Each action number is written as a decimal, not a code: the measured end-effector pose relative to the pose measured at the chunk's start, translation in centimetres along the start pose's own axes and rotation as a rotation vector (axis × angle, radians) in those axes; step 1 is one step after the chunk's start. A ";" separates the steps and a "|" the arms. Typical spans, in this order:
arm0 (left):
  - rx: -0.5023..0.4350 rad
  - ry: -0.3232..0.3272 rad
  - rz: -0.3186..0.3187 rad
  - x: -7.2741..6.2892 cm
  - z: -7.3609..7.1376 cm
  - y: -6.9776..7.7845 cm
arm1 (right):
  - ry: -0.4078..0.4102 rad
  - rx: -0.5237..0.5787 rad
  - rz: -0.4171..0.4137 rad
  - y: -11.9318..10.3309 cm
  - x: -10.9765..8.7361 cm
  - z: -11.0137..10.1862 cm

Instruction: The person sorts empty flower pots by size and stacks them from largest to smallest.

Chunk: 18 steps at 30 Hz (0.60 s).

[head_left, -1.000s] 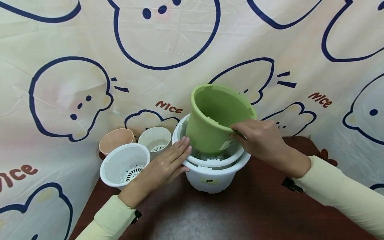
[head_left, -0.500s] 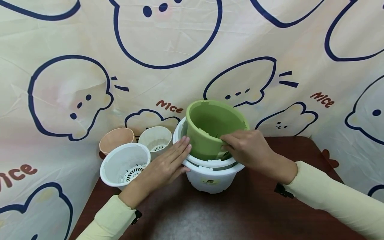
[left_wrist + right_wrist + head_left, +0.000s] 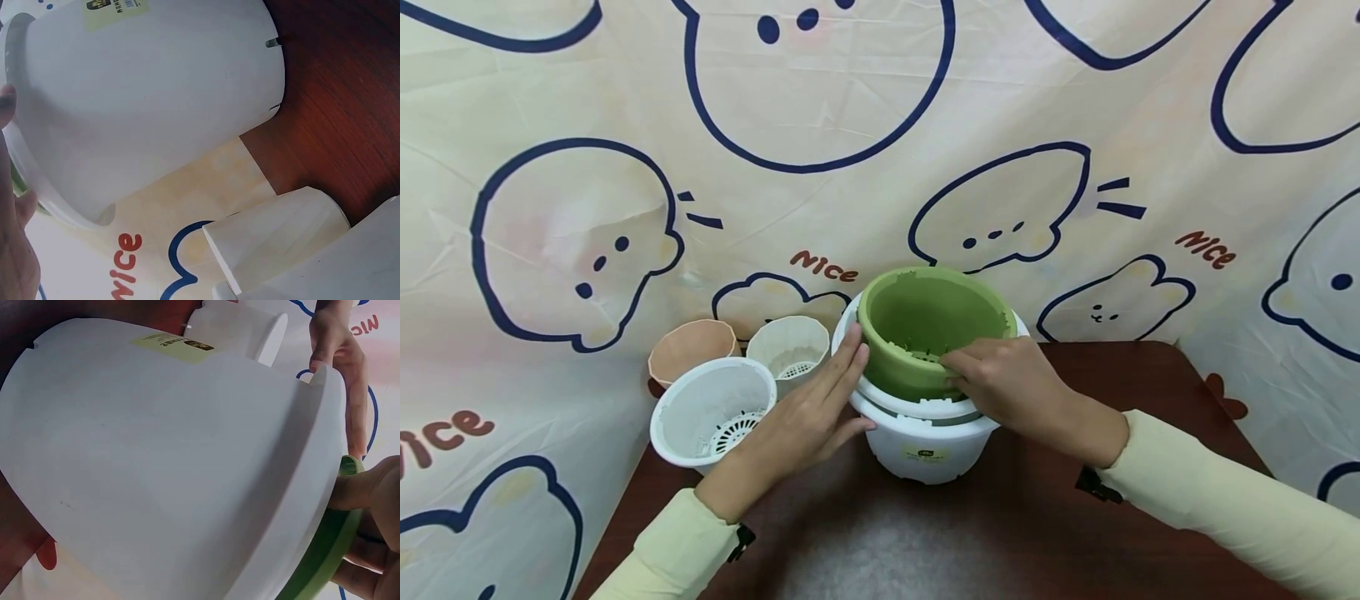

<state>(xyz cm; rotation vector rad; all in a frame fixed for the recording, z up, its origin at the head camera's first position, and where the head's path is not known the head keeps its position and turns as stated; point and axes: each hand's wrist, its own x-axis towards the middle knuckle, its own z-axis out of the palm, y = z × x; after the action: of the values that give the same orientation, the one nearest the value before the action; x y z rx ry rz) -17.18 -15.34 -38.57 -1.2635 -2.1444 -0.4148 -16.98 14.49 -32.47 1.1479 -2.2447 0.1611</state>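
Observation:
My right hand (image 3: 1011, 387) pinches the near rim of a green plastic flower pot (image 3: 917, 312), thumb outside and fingers over the edge. The green pot sits down inside nested white flower pots (image 3: 925, 458), its rim standing above theirs. With straight fingers, my left hand (image 3: 808, 408) rests at the left side of the white rims, fingertips against the green pot. In the left wrist view the outer white pot (image 3: 144, 94) fills the upper part, with only a sliver of green behind its rim. The right wrist view shows the green rim (image 3: 331, 550) between thumb and fingers.
On the left of the brown table (image 3: 1075, 517) stand a smaller white pot (image 3: 688, 400) with a slotted bottom, a cream pot (image 3: 782, 342) and a peach pot (image 3: 692, 354). A printed cloth (image 3: 760, 208) hangs close behind the table.
The green pot, tilted and high at first, has come down into the white pots and straightened, my right hand moving down and left with it. My left fingers have lifted slightly toward its rim.

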 end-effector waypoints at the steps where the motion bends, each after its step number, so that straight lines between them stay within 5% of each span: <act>1: 0.002 0.001 0.005 0.0 0.0 0.0 | -0.010 -0.002 -0.002 0.0 0.0 0.1; 10: 0.012 -0.021 0.014 -0.1 0.0 0.0 | -0.001 -0.089 -0.146 -0.8 -0.2 0.5; 18: 0.027 -0.020 0.019 0.0 0.0 0.1 | -0.061 -0.044 -0.130 -0.6 0.3 0.2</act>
<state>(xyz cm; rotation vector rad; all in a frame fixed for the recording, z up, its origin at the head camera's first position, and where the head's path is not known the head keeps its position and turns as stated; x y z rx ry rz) -17.10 -15.33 -38.56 -1.2773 -2.1455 -0.3656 -16.71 13.80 -32.53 1.2862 -2.2060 0.0242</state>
